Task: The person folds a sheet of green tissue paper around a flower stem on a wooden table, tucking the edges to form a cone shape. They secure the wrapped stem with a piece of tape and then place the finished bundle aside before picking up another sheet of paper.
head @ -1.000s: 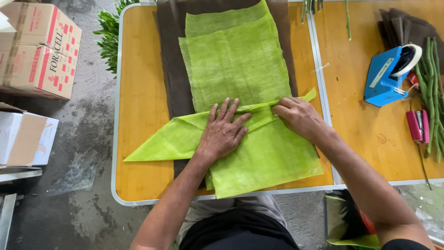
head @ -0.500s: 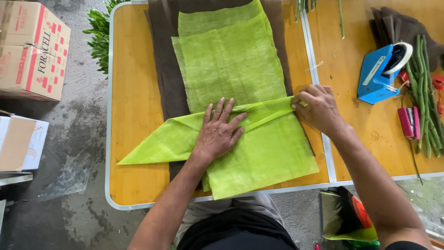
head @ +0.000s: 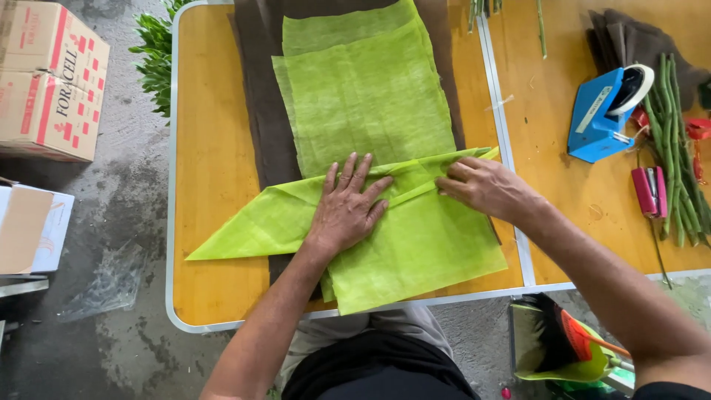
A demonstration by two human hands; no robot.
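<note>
A lime green mesh sheet (head: 415, 255) lies folded on a diagonal across the near part of the wooden table (head: 211, 170). My left hand (head: 348, 207) presses flat on its middle, fingers spread. My right hand (head: 481, 189) rests on the fold's right end, fingertips pinching the folded edge. More green sheets (head: 366, 96) are stacked behind, on top of dark brown sheets (head: 270, 118).
A second table (head: 563, 185) on the right holds a blue tape dispenser (head: 603, 115), a red stapler (head: 650, 191) and green stems (head: 678, 155). Cardboard boxes (head: 52, 81) and leafy greens (head: 155, 55) are on the floor at left. A bag (head: 563, 348) hangs below the tables.
My right hand slid right along the fold and then back a little toward the middle. My left hand stayed pressed on the sheet. The view shifted slightly.
</note>
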